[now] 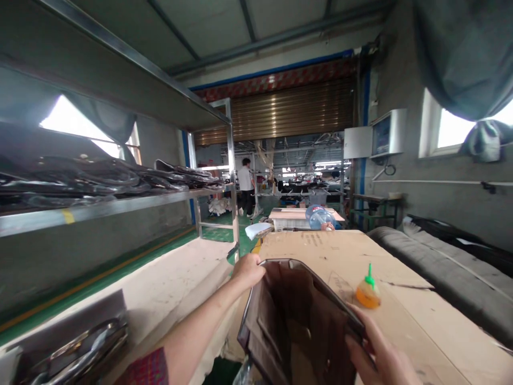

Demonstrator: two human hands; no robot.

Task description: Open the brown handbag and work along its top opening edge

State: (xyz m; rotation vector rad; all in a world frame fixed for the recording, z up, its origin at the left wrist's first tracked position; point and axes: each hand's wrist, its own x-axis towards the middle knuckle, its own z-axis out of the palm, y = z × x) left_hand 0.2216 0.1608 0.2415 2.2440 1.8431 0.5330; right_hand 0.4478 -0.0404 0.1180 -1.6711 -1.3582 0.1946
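A dark brown bag (296,315) with its mouth spread wide fills the lower middle of the head view, its brown lining showing. My left hand (249,269) is closed on the bag's far left corner, fingers gripping the rim. At the near right, my right hand (379,347) pinches the opposite rim between thumb and fingers. Just beyond the right hand, a squeeze bottle (367,294) of orange liquid with a green nozzle stands on the cardboard-covered table (344,251). The bag's base is out of the frame.
Bags in clear plastic (92,179) lie on the metal rack (192,195) at left. Another bag (80,347) sits on the lower shelf. A blue water jug (320,217) lies past the table. Grey fabric rolls (436,272) line the right. A person (246,184) stands beyond the doorway.
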